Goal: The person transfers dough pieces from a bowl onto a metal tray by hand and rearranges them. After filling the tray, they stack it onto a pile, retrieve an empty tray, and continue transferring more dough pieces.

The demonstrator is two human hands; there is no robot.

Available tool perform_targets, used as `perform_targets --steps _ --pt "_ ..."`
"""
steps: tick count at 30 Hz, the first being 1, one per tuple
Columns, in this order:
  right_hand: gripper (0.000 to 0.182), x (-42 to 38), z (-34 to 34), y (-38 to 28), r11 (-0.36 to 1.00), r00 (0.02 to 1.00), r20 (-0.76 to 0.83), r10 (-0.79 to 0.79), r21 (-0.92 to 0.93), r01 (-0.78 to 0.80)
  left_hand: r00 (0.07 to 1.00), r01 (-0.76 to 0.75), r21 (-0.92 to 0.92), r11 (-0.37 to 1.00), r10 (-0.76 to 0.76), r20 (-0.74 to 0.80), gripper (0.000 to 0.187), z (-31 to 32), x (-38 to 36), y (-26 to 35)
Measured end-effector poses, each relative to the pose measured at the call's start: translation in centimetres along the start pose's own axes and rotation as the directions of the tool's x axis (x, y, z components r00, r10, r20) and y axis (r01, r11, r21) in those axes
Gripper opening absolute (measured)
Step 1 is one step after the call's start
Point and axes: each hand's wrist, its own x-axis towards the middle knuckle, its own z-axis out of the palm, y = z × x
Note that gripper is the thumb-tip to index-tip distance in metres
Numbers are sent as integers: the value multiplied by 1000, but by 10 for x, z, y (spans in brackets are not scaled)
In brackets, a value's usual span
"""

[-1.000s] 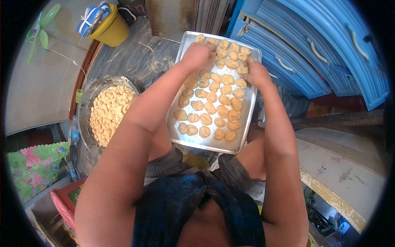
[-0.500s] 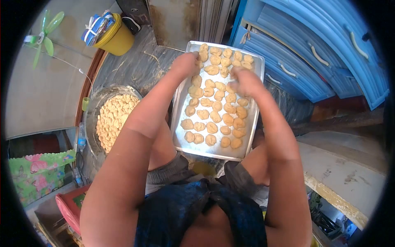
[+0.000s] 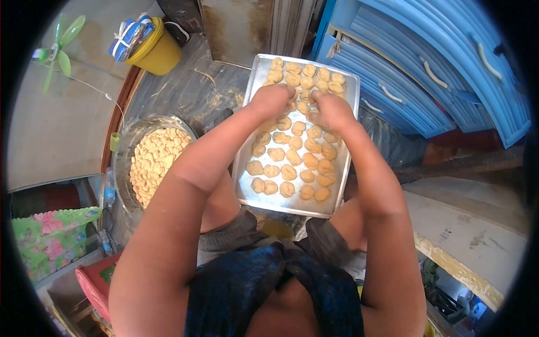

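Several pale dough pieces [image 3: 288, 172] lie in rough rows on a silver metal tray [image 3: 331, 203] in front of me. Over the tray's upper left part is my left hand [image 3: 273, 100], palm down, its fingertips at the dough pieces near the middle. My right hand [image 3: 331, 109] is bent over the upper right part, fingers curled in at dough pieces there. The two hands nearly face each other with a small gap between. Whatever the fingertips hold, if anything, is hidden. A round basin [image 3: 188, 126] at the left holds a heap of small dough pieces [image 3: 159, 157].
A yellow bucket [image 3: 159, 56] with blue packages stands at the upper left. Blue drawers [image 3: 387, 84] are at the upper right. A worn ledge [image 3: 466, 224] runs along the right. A green fan [image 3: 59, 50] and a plastic bottle [image 3: 110, 188] are at the left.
My left hand has moved right and down from the tray's upper left edge toward the middle. My right hand has shifted slightly, and the hands are closer together.
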Motion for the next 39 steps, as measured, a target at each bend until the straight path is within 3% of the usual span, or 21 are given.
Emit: perform_targets --steps 3,8,10,12,14,15,19,22,24,28,30,33,35,39 --pt "24 -4 1 10 995 990 138 38 -99 -25 998 68 23 997 -67 -13 27 -19 -6 10" --pt "26 -6 4 23 999 999 -37 -16 -36 14 954 273 89 958 -281 103 30 -24 -12 -12" --pt "29 -8 -6 29 1000 1000 -17 19 -19 -19 922 340 88 936 -350 163 31 -23 -12 -20" --pt "31 -11 -16 37 998 998 6 56 -10 -56 928 313 86 946 -324 186 35 -21 -10 -24" --pt "37 -14 -24 48 985 952 250 174 -38 -170 933 284 76 956 -294 208 38 -18 -7 -24" --pt "41 -17 -19 55 987 952 260 160 -43 -154 940 286 93 954 -298 168 37 -16 -5 -25" --pt "41 -17 -10 59 984 949 257 180 -40 -176 939 334 96 937 -340 48 33 -18 -1 -25" --pt "39 -20 -15 51 950 934 182 306 -126 -287 935 354 69 933 -354 -10 28 -29 -14 -7" --pt "36 -26 -24 44 936 932 94 350 -17 -350 942 333 61 941 -335 33 30 -41 -33 9" --pt "32 -42 -31 8 941 940 53 337 -46 -335 971 215 108 971 -224 85 32 -31 -53 24" --pt "28 -55 -21 -8 975 973 119 196 -126 -181 978 186 167 968 -198 59 32 -6 -57 23" --pt "25 -60 13 -8 984 991 32 127 -131 -122 981 56 97 994 -37 -188 31 30 -60 11" --pt "27 -59 30 -2 994 998 -42 50 -97 -54 986 73 52 996 -65 -151 31 25 -55 18" --pt "28 -49 29 -7 995 998 -14 60 -84 -61 994 106 23 994 -106 -34 28 23 -43 18"
